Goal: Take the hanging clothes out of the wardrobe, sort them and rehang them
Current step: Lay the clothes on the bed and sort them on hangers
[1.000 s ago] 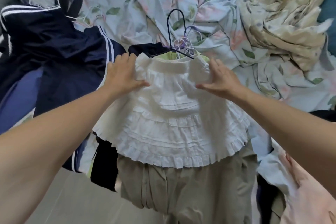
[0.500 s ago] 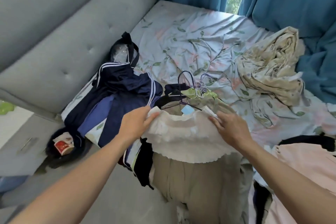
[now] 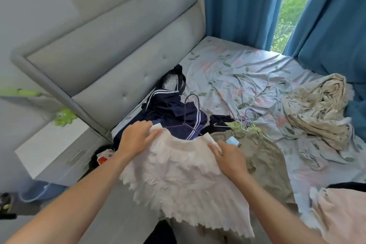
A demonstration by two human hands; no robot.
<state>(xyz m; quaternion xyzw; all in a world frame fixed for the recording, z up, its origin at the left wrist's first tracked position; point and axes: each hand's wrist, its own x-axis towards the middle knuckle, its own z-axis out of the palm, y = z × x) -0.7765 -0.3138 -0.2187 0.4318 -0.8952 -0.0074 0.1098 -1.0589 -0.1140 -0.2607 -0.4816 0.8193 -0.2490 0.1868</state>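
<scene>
Over the bed [image 3: 227, 69] edge, white tiered ruffled skirt [image 3: 184, 176] on thin purple wire hanger [image 3: 191, 113], above khaki garment [image 3: 265, 156]; left hand [image 3: 136, 139] and right hand [image 3: 229, 157] fingers pinching waistband corners.

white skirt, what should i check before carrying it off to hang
1. Left hand grips the white skirt at the waistband: ok.
2. Right hand pinches the other waistband end: ok.
3. Purple hanger attached to the waistband: cannot tell.
4. Skirt lifted clear of the khaki garment: not ok, the hem hangs over it.
5. Skirt clear of the loose hangers on the bed: ok.
</scene>
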